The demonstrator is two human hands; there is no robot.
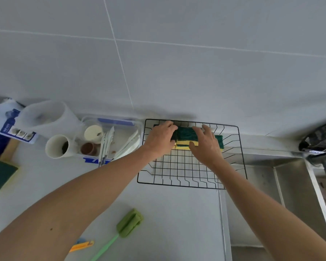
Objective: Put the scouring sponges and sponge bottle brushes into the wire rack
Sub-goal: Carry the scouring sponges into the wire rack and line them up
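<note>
One wire rack (192, 172), one green bottle brush (129, 223), two hands, one loose scouring sponge (1, 175), two cups

Colours, relative to the wire rack (191, 173):
Rack black grid; sponges (186, 137) in it green over yellow; bottle brush (129, 223) near-left light green; far-left sponge (1, 175) dark green, yellow edge.

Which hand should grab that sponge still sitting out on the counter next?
Probably the left hand. The loose scouring sponge lies at the counter's far left edge, on that arm's side. The right hand would have to cross over from the wire rack.
</note>
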